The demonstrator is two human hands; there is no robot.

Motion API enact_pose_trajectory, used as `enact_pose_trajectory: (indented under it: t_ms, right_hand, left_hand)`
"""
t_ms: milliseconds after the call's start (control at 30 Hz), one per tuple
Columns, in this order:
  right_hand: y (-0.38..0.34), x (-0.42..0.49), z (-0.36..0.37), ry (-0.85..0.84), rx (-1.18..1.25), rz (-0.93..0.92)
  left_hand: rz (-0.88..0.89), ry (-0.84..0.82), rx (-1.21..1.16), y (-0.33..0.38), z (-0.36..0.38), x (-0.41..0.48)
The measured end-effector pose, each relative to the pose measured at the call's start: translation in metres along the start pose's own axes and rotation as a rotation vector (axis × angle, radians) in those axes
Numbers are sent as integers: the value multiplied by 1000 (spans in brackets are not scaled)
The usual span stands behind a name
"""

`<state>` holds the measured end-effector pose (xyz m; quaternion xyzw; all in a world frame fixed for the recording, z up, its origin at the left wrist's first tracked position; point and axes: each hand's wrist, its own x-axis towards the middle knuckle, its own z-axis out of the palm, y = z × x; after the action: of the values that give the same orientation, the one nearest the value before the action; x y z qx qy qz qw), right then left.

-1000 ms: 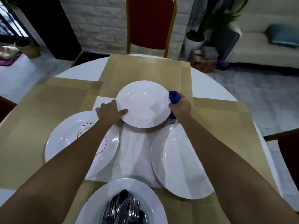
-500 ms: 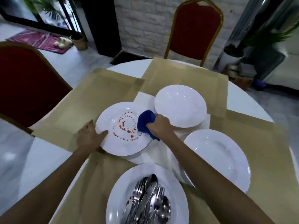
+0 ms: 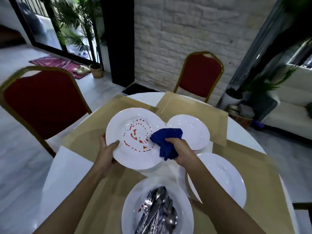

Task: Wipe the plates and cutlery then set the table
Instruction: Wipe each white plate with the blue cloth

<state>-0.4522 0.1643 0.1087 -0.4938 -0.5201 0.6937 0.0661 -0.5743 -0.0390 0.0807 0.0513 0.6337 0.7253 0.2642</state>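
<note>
A white plate smeared with red sauce is lifted and tilted above the table. My left hand grips its left rim, thumb on top. My right hand holds a crumpled blue cloth against the plate's right side. A clean small white plate lies behind it. Another clean white plate lies to the right, partly hidden by my right arm. A near plate holds several pieces of metal cutlery and a few red spots.
Tan placemats cover the round white table, with a white napkin under the plates. Red chairs with gold frames stand at the left and at the far side. A potted plant stands at the right.
My left hand has lifted the sauce-stained plate off the table and tilted it. My right hand with the blue cloth stays at the plate's right side. The view has tilted upward.
</note>
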Motion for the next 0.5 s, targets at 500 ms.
enact_pose_trajectory:
  t_ms: [500]
  right_hand:
    - [12, -147, 7, 81, -1188, -1029]
  left_hand:
    - [286, -243, 70, 64, 57, -115]
